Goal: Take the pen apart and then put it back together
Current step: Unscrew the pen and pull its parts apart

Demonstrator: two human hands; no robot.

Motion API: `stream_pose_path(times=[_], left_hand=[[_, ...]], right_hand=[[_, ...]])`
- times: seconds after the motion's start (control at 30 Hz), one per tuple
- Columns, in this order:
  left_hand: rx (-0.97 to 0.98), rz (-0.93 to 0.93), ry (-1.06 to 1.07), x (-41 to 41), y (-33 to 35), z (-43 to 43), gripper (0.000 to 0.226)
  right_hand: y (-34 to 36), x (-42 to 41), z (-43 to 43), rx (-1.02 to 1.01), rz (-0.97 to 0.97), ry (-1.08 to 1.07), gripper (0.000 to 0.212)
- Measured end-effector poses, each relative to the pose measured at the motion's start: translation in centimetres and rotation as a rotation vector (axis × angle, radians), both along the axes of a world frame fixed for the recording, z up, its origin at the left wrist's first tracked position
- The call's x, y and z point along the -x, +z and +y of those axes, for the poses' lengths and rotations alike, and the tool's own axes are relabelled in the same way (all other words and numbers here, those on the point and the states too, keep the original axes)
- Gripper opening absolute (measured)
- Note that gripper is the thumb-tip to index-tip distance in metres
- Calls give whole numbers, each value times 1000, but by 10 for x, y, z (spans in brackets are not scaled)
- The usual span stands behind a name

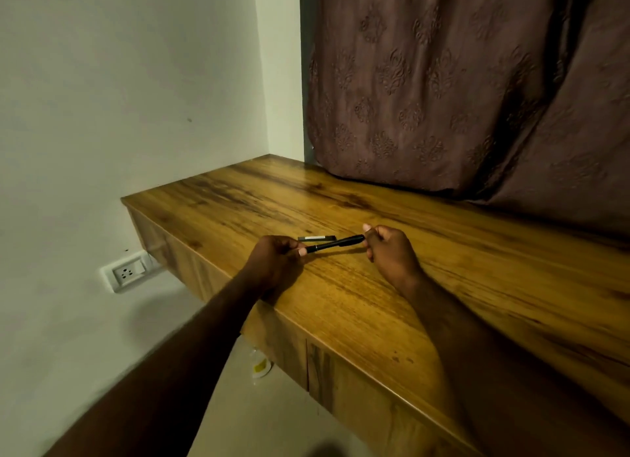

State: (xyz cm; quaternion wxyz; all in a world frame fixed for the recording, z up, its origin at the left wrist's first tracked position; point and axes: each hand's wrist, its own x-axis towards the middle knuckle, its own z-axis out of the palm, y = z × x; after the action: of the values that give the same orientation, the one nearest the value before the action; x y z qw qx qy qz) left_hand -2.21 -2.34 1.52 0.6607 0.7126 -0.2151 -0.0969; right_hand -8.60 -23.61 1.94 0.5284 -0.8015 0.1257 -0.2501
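While wall socket (126, 272) is seen far left, below tabletop (375, 313) edge, left hand (276, 259) is curled round left end of pen (335, 244), pinched by thumb and fingertips. Black pen is held just clear of tabletop, slanted up toward right, shadow beneath. Small dark piece (317, 238) with pale strip is laid flat just behind pen, touched by neither hand. Pen's right end is pinched by right hand (388, 252). Brown patterned curtain (477, 81) is hung behind.

Person's got the left arm (191, 354) and right arm (453, 337) stretched forward and angling inward, with the left hand (276, 259) and right hand (388, 252) each curled, pinching opposite ends of the pen (335, 244).
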Motion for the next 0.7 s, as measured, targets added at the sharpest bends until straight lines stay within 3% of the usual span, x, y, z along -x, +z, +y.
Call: stream_pose_path(times=[0.13, 0.27, 0.47, 0.7], left_hand=[[-60, -134, 60, -7, -3, -3, 14], [-137, -266, 155, -12, -2, -12, 14], [-100, -324, 166, -14, -18, -16, 12], [-188, -405, 169, -19, -22, -13, 8]], right_hand=[[-4, 5, -5, 100, 40, 68, 41], [-1, 6, -4, 74, 40, 96, 42], [-4, 2, -6, 56, 49, 83, 38], [-6, 4, -9, 39, 35, 126, 24]])
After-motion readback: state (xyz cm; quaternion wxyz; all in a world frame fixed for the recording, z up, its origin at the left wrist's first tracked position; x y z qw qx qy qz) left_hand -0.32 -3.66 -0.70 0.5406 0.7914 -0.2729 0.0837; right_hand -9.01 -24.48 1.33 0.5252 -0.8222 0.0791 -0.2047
